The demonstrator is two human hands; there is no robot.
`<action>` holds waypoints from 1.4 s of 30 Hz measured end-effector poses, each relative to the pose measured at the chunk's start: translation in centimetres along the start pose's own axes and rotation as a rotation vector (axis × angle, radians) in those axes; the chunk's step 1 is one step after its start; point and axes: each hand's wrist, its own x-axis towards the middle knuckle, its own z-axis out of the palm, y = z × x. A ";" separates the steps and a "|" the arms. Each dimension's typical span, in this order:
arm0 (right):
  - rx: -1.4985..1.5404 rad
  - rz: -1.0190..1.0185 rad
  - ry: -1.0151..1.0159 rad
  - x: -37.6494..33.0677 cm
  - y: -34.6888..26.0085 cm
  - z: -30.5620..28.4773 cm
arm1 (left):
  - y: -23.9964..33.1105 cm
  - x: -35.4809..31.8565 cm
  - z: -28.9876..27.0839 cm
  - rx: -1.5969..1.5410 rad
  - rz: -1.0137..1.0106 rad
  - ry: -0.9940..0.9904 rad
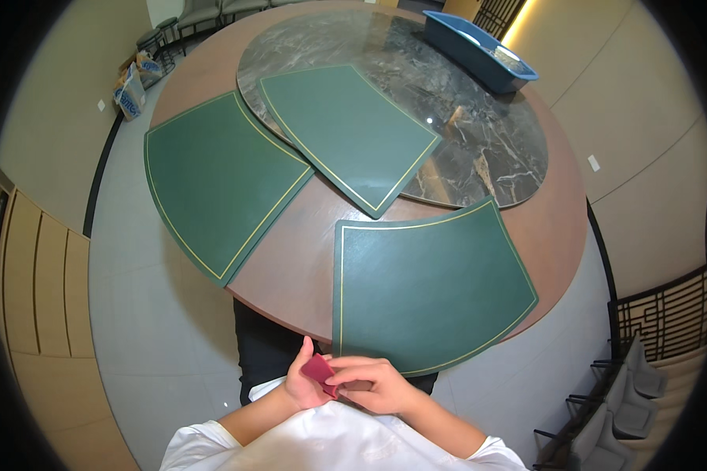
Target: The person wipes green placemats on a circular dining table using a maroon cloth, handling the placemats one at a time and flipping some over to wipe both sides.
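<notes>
Close to my body, at the table's near edge, a small dark-red piece that looks like folded cloth or thin pad is between my hands. It rests against the palm of my left hand, whose thumb points up. The bent fingers of my right hand pinch its near side. A green placemat with a gold border line lies just beyond the right hand. Another green placemat lies to the left, and a third placemat overlaps the stone turntable.
The round brown table fills the middle. On the turntable's far right stands a blue plastic tub with white items inside. Grey chairs line the lower right; more chairs and bags are at the far left.
</notes>
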 end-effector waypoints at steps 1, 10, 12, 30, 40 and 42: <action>0.128 0.035 0.042 -0.7 0.3 0.2 | 0.0 -0.4 -0.2 -0.013 -0.028 0.073; 0.745 -0.265 0.726 -6.7 -2.1 -6.3 | -1.0 2.4 9.5 0.939 0.019 0.609; 0.740 -0.340 0.983 -7.7 -2.3 -9.7 | -1.6 3.1 12.3 1.261 0.072 0.639; 0.169 -0.362 1.218 -9.7 0.7 -18.8 | 30.2 -9.5 26.1 1.461 1.250 0.819; 0.006 -0.266 1.238 -10.0 1.1 -18.8 | 24.0 -14.0 7.4 0.596 1.120 0.520; -0.020 -0.197 1.229 -10.9 1.8 -19.8 | 18.6 -12.8 8.3 0.624 1.117 0.686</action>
